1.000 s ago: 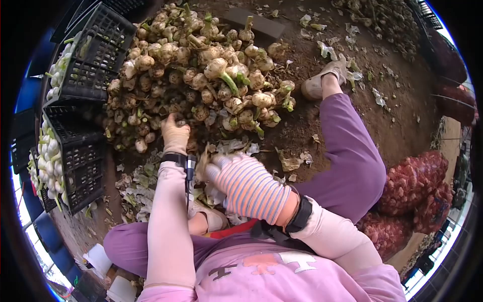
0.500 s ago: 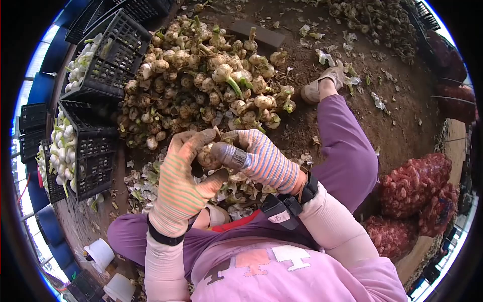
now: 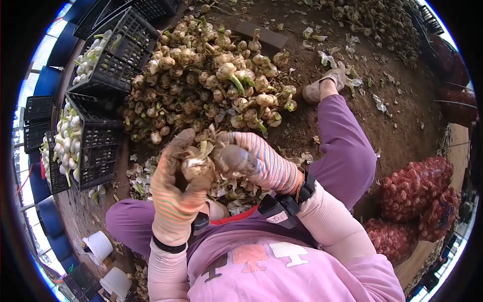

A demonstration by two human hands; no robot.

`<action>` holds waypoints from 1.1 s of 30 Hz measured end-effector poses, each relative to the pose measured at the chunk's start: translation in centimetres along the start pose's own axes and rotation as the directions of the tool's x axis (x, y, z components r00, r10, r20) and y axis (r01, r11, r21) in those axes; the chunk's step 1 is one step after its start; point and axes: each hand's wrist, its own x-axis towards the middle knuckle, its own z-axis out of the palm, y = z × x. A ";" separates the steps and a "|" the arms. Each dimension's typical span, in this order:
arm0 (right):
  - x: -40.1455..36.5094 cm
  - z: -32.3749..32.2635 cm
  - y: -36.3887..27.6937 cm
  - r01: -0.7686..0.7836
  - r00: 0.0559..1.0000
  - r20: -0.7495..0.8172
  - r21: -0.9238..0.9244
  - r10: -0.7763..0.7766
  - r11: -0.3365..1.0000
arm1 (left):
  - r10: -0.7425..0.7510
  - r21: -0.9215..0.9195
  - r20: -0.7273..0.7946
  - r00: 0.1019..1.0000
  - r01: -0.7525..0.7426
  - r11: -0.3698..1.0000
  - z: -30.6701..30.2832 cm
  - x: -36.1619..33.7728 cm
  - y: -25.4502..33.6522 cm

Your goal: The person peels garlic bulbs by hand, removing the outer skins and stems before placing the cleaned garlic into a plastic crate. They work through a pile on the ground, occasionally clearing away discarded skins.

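Observation:
A garlic bulb with a short stem is gripped between the fingers and thumb of my left hand, which wears a striped, soiled glove. Close on its right, my right hand is closed, its dark-tipped fingers pinching loose brown skin beside the bulb's stem. The right fingertips are smeared by motion. Beyond both hands lies a large heap of unpeeled bulbs with dirt on them. Beneath them, pale peeled skins cover the ground.
Black crates with white bulbs stand at the left. Red net sacks lie at the right. White buckets are at the lower left. A flat board lies behind the heap. My bent legs flank the work area.
My left hand has turned and moved slightly down and left, showing more of the bulb. My right hand has pulled brown skin loose beside the stem. The view has shifted slightly.

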 end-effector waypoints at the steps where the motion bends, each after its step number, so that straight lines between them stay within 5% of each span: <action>1: 0.0 0.0 -0.1 0.000 1.000 0.001 -0.002 0.000 1.000 | 0.001 -0.002 -0.001 1.000 -0.001 1.000 -0.5 0.1 -0.5; 2: -0.2 0.0 -0.3 -0.003 1.000 -0.007 0.003 0.003 1.000 | 0.249 0.310 0.063 0.966 -0.256 0.916 -1.1 0.5 -0.9; 3: -0.3 0.0 -0.5 -0.007 1.000 -0.016 0.008 0.007 1.000 | 0.446 0.563 0.198 0.873 -0.474 0.677 -1.5 0.6 -1.1; 4: -0.4 0.1 -0.6 -0.013 1.000 -0.024 0.013 0.013 1.000 | 0.552 0.590 0.280 0.785 -0.594 0.546 -1.8 0.9 -1.3; 8: -0.3 0.8 -1.6 -0.188 0.981 0.073 0.190 0.177 0.964 | 0.541 0.633 0.369 0.756 -0.630 0.449 -1.7 0.8 -1.3; 12: -0.3 0.0 -2.0 -0.130 0.979 0.162 0.023 0.125 0.991 | 0.504 0.580 0.390 0.771 -0.631 0.515 -1.9 0.6 -1.2; 13: -0.4 -0.1 -2.1 -0.133 0.979 0.162 0.022 0.128 0.991 | 0.283 0.442 0.267 0.921 -0.378 0.814 -2.0 0.1 -1.2; 14: -0.4 -0.2 -2.2 -0.170 0.966 0.197 0.002 0.166 0.985 | 0.004 0.240 0.199 0.980 -0.053 0.969 -2.0 -0.2 -1.2; 15: -0.5 -0.2 -2.3 -0.206 0.951 0.232 -0.020 0.205 0.978 | 0.003 0.239 0.197 0.980 -0.051 0.970 -2.1 -0.2 -1.2; 17: -0.3 -0.3 -2.3 -0.206 0.941 0.257 -0.089 0.222 0.975 | -0.117 -0.246 0.331 0.936 0.205 0.947 -2.5 -0.1 -1.1; 19: -0.2 0.3 -1.7 0.033 0.976 0.209 0.130 -0.060 0.991 | -0.062 -0.242 0.341 0.938 0.151 0.959 -2.5 0.2 -1.7; 21: -0.2 0.4 -0.7 -0.048 0.987 0.159 0.236 0.010 0.971 | 0.037 -0.170 0.219 0.975 0.001 0.985 -2.0 0.3 -1.8; 22: -0.1 0.5 -0.6 0.008 0.995 0.097 0.289 -0.038 0.957 | 0.078 0.036 0.125 0.989 -0.083 0.996 -2.1 0.4 -2.0; 23: 0.0 0.6 -0.6 0.067 0.996 0.031 0.339 -0.082 0.938 | 0.075 0.036 0.127 0.989 -0.080 0.996 -2.2 0.6 -2.2; 24: -0.2 0.8 -1.3 0.017 1.000 -0.027 0.296 -0.009 0.955 | 0.318 0.306 0.141 0.938 -0.346 0.887 -2.3 0.8 -2.5; 25: -0.3 1.0 -1.5 0.016 1.000 -0.028 0.297 -0.008 0.955 | 0.524 0.537 0.221 0.823 -0.551 0.639 -2.3 0.9 -2.7; 29: -0.6 1.5 -2.4 -0.047 0.990 -0.108 0.344 0.090 0.938 | 0.656 0.610 0.276 0.702 -0.656 0.446 -2.1 0.7 -3.1; 32: -0.7 1.1 -1.4 -0.112 0.974 -0.164 0.245 0.155 0.963 | 0.657 0.636 0.286 0.698 -0.651 0.414 -2.1 0.6 -4.2; 33: -0.6 1.0 -0.7 -0.027 0.977 -0.207 0.098 0.047 0.995 | 0.644 0.642 0.308 0.700 -0.653 0.403 -2.1 0.5 -4.3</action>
